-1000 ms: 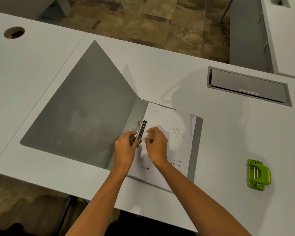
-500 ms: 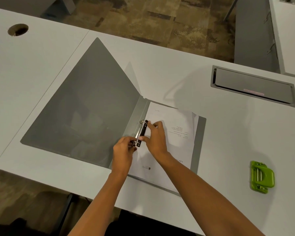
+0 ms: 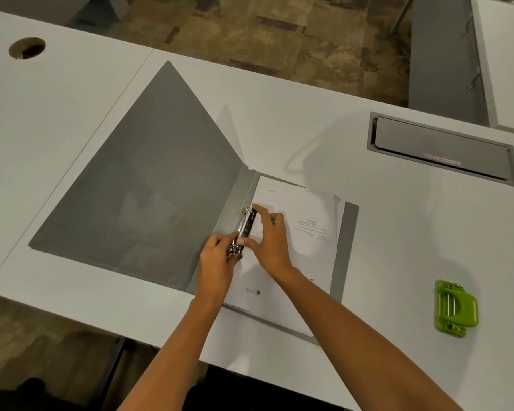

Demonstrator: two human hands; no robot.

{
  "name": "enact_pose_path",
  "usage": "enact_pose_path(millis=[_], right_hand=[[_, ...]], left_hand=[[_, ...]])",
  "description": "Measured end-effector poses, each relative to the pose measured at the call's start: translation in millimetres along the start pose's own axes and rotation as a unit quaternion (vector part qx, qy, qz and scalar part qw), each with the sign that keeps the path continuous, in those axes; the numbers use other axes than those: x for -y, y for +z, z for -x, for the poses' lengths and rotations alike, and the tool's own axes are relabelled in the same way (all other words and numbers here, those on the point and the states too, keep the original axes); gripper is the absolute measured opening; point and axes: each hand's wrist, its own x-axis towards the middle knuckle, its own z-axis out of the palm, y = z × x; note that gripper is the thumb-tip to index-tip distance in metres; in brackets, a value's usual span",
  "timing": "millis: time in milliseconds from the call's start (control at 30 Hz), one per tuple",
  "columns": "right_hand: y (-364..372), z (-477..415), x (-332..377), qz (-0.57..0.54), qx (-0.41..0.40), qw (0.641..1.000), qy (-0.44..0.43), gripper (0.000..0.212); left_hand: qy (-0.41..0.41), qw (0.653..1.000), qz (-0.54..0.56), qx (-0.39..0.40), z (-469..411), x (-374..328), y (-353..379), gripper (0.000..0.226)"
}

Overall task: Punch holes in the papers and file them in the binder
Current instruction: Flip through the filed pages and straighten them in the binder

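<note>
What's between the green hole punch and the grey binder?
Nothing: in the head view only bare white table lies between the green plastic hole punch and the open grey binder.

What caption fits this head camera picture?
Left hand and right hand at the ring clip of an open grey binder holding papers.

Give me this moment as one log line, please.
step: filing | left hand: grips clip, near end | right hand: presses papers beside clip | binder: open flat | punch: untouched on desk, right of binder
</note>
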Motion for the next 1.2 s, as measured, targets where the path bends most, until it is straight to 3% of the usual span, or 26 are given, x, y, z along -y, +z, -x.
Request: enact_pose_path(millis=[133,367,500,567,667,800,900,1067,1200], right_hand=[[1.9,-0.4,1.1,0.009,0.0,1.0,0.007,0.069],[2.4,-1.2,5.1,0.018,-0.004,1.0,0.017,0.069],[-9.0,2.0,9.7,-0.045,0.023,0.998,0.034,0.075],[-19.0,10.0,13.3,-0.076,0.011,0.995,0.06,0.073],[-31.8,32.0,10.0,-0.046,-0.095,0.989,0.099,0.062],[-47.0,63.6,-6.5,0.045,-0.231,0.944,0.23,0.06],[-54.2,80.6,-15.6,0.066,-0.221,0.917,0.326,0.067],[-57.1,84.1,-24.7,0.034,-0.195,0.914,0.354,0.067],[-69.3,73.1,-22.8,0.055,-0.184,0.89,0.414,0.061]], left_hand=[[-0.025,1.0,0.016,0.004,0.9,-0.9,0.4,0.038],[-0.025,1.0,0.012,0.003,-0.6,-0.7,3.6,0.048],[-0.041,0.999,0.018,0.028,-1.3,-1.9,2.7,0.057],[-0.056,0.997,0.035,0.032,-1.4,-2.4,1.5,0.062],[-0.09,0.993,0.068,0.034,-1.8,-4.9,-0.5,0.065],[-0.096,0.991,0.089,0.033,-1.4,-9.3,-0.8,0.058],[-0.101,0.991,0.085,0.02,-0.3,-12.0,0.3,0.047],[-0.108,0.991,0.075,0.014,-0.9,-14.2,-1.5,0.035],[-0.12,0.989,0.081,0.021,-5.0,-13.6,-5.6,0.032]])
